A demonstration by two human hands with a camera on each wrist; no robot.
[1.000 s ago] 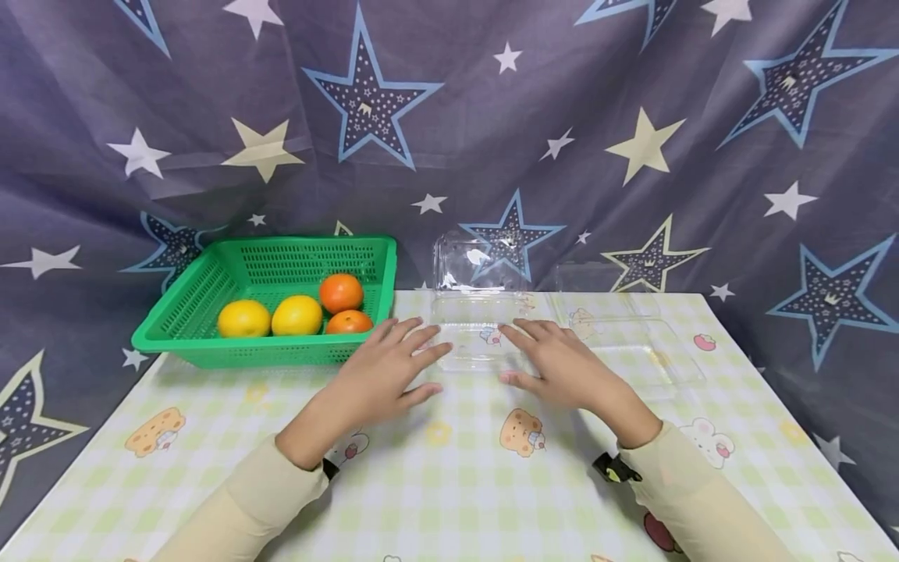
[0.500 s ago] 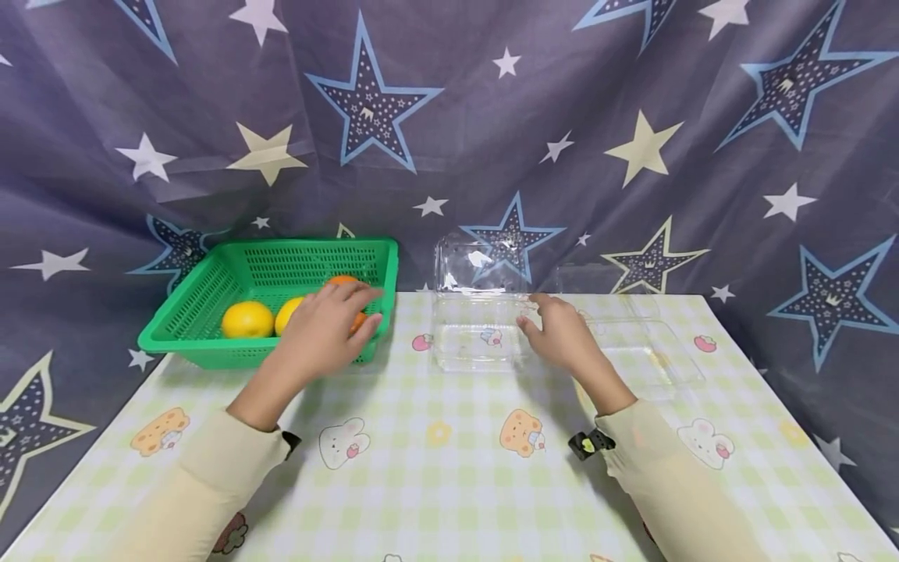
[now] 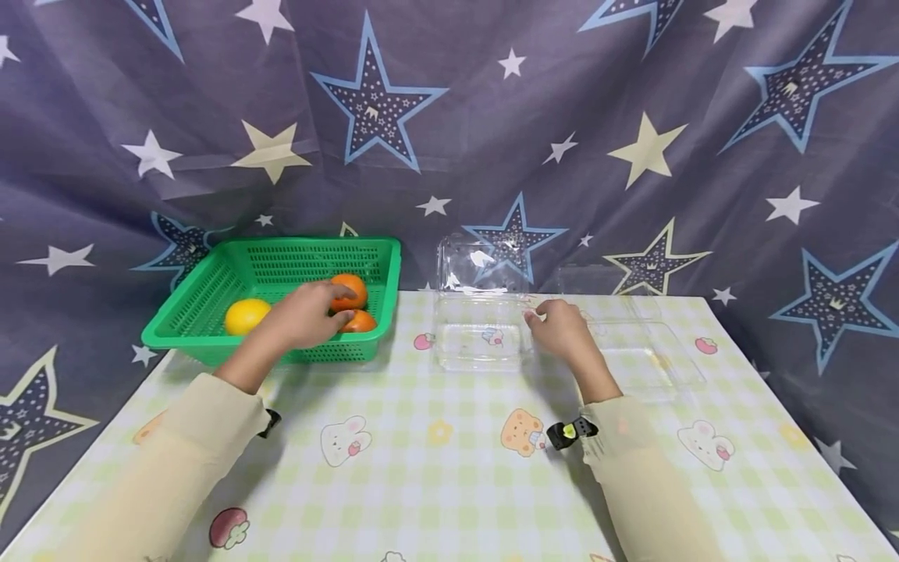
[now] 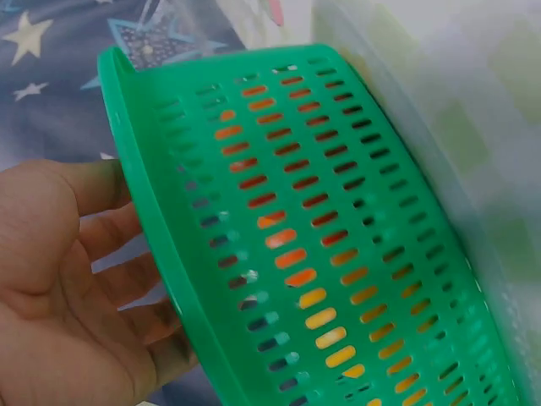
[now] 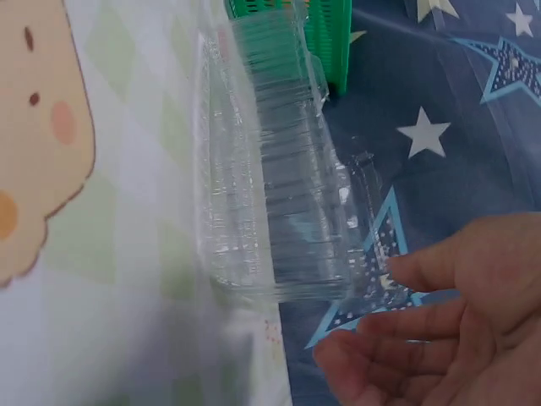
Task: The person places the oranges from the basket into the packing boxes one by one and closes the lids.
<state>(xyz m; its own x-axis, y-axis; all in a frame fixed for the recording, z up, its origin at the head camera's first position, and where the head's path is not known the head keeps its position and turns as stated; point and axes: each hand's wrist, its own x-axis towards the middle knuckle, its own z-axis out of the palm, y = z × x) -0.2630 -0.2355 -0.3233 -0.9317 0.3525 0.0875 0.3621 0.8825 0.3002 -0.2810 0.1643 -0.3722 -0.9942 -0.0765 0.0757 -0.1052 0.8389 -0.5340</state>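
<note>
My left hand (image 3: 303,314) reaches over the front rim of a green plastic basket (image 3: 337,353), fingers beside two orange fruits (image 3: 350,291). One yellow fruit (image 3: 246,316) shows to its left; another is hidden under the hand. In the left wrist view, loosely bent fingers (image 4: 127,275) hang inside the basket's rim (image 4: 148,203). My right hand (image 3: 559,328) is at the right side of a clear plastic box (image 3: 485,364) whose lid stands up. The right wrist view shows thumb and fingers apart beside that box (image 5: 296,169), nothing between them.
A second clear box (image 3: 649,359), also with its lid raised, lies right of the right hand. A checked cloth (image 3: 421,492) with cartoon prints covers the table. Behind the table hangs a dark curtain (image 3: 477,117) with stars.
The left hand has moved left from the table's middle to over the basket, now covering a yellow fruit. The right hand has shifted slightly right and its fingers are more bent.
</note>
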